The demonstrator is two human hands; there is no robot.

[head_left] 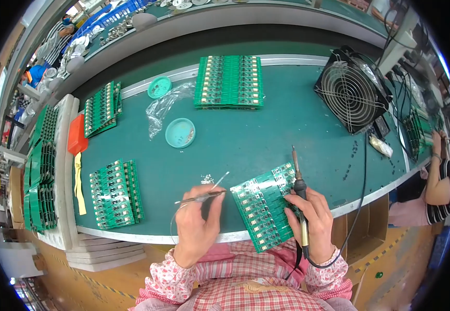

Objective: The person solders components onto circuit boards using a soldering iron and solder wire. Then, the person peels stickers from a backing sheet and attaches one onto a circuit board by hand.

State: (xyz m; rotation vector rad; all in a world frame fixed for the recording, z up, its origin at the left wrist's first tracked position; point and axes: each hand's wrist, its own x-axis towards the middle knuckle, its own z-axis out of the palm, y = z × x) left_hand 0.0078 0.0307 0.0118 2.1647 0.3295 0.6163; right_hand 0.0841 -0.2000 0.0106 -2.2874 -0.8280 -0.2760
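Note:
My left hand (196, 224) is closed around metal tweezers (202, 197), their tips pointing right toward a green circuit board panel (264, 205). A thin silvery wire (221, 180), which looks like solder, also runs out of this hand. My right hand (312, 220) grips a soldering iron (300, 187) with its tip pointing up and away from me, above the panel's right edge. That hand's fingers are also at the panel's right side, and the panel is tilted over the table's front edge. Small pale parts (207, 179) lie scattered just beyond my left hand.
Stacked board panels stand at the back (228, 83), left (115, 194) and far left (41, 181). Two turquoise dishes (180, 133) (159, 87) sit beside a clear plastic bag (165, 109). A black fan (352, 93) stands back right. Another person's arm (437, 171) shows at right.

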